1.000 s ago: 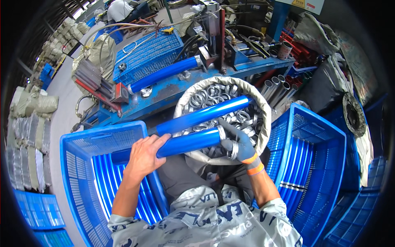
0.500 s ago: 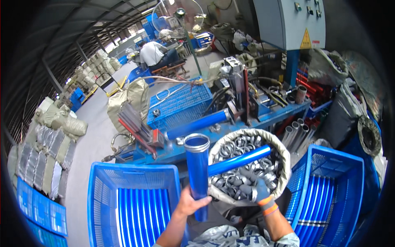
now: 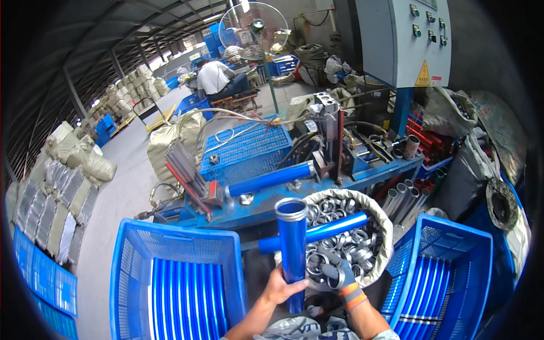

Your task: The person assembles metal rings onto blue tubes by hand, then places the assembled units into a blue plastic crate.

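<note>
Upright in my bare left hand [image 3: 277, 290] is a blue metal tube [image 3: 292, 243], its open top fitted with a silver collar. My right hand [image 3: 341, 272], in a grey glove with an orange-striped cuff, is closed around a silver metal ring [image 3: 335, 280], just right of the tube and apart from it. Below and beyond lies an open sack [image 3: 386, 238] full of loose metal rings [image 3: 358, 249]. A second blue tube [image 3: 340, 225] rests across the sack, passing behind the held one.
Blue crates stand left [image 3: 118, 272] and right [image 3: 486, 272], both containing blue tubes. Ahead is a blue machine bench [image 3: 266, 198] with another blue tube [image 3: 272, 178] lying along it. A grey control cabinet [image 3: 391, 45] rises at right. Farther back, a person [image 3: 215, 78] sits bent over.
My right hand has come left across the sack, bringing a ring nearer the tube. My left hand and its tube have shifted slightly right. The whole view has tilted a little.
</note>
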Demonstrator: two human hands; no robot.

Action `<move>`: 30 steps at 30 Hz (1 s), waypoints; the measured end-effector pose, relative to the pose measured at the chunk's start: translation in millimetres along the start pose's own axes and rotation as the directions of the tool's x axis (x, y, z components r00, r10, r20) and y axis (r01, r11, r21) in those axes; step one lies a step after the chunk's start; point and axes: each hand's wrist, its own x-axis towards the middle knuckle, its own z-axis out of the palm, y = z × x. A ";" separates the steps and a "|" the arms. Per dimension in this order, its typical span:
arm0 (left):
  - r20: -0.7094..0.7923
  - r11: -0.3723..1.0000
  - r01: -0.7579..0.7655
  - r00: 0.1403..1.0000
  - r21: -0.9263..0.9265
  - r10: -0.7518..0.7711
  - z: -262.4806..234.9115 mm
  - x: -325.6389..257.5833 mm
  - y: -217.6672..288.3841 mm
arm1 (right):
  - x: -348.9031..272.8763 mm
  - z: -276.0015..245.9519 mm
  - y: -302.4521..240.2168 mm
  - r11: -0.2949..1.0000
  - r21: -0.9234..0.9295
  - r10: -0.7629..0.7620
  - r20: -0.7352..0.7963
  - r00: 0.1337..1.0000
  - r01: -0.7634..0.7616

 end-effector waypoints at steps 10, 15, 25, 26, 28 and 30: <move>-0.468 0.913 -0.323 0.865 -0.250 0.178 -25.3 -2.9 8.2 | -5.5 -32.4 7.9 0.992 0.065 -0.097 -0.191 0.977 0.111; -0.501 0.882 -0.279 0.864 -0.379 0.057 -38.5 -8.6 1.5 | -11.5 -55.2 -1.7 0.968 0.218 -0.131 0.035 0.991 0.121; -0.538 0.796 -0.338 0.843 -0.501 0.019 -42.5 3.0 -8.5 | 1.7 -15.8 -30.8 0.982 0.137 -0.127 -0.053 0.991 0.133; -0.540 0.799 -0.330 0.842 -0.502 0.008 -40.9 3.5 -11.3 | 1.0 -7.5 -38.4 0.983 0.094 -0.159 -0.029 0.987 0.161; -0.516 0.824 -0.298 0.857 -0.483 0.008 -36.9 3.6 -15.6 | -2.3 -11.6 -41.3 0.993 0.008 -0.116 -0.097 0.988 0.118; -0.511 0.810 -0.294 0.860 -0.507 -0.008 -27.6 2.5 -17.3 | 1.0 -20.0 -32.0 0.957 -0.098 -0.275 0.005 0.961 0.274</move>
